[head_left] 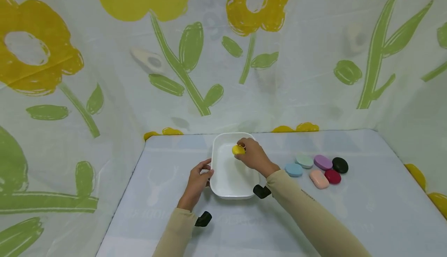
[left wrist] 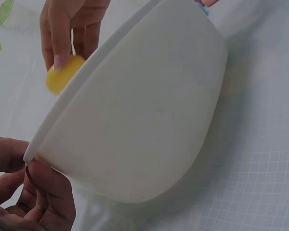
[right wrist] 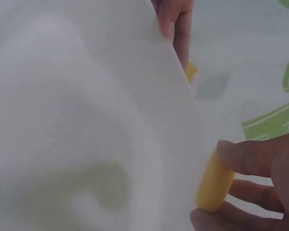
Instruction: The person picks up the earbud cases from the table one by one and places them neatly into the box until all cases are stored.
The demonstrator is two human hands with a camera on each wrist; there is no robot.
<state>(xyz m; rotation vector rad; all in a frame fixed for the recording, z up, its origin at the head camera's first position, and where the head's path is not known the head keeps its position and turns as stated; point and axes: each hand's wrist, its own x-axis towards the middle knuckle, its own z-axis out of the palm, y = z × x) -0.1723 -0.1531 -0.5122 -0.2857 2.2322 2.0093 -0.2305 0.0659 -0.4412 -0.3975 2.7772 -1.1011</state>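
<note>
A white rectangular basin with rounded corners (head_left: 234,179) stands on the table. My left hand (head_left: 196,182) pinches its left rim between thumb and fingers, as the left wrist view shows up close. Over the far part of the basin, my right hand (head_left: 256,157) holds a yellow oval bar of soap (head_left: 238,150) by its edges. In the right wrist view this yellow soap (right wrist: 215,183) sits between the thumb and the fingertips, above the basin's inside. Only the bare white floor of the basin (head_left: 230,171) shows beneath the soap.
Right of the basin several soap bars lie grouped on the table: light blue (head_left: 293,170), mint (head_left: 304,162), purple (head_left: 323,162), black (head_left: 340,165), red (head_left: 333,176) and pink (head_left: 319,179). A flower-printed curtain (head_left: 307,55) encloses the table's back and sides.
</note>
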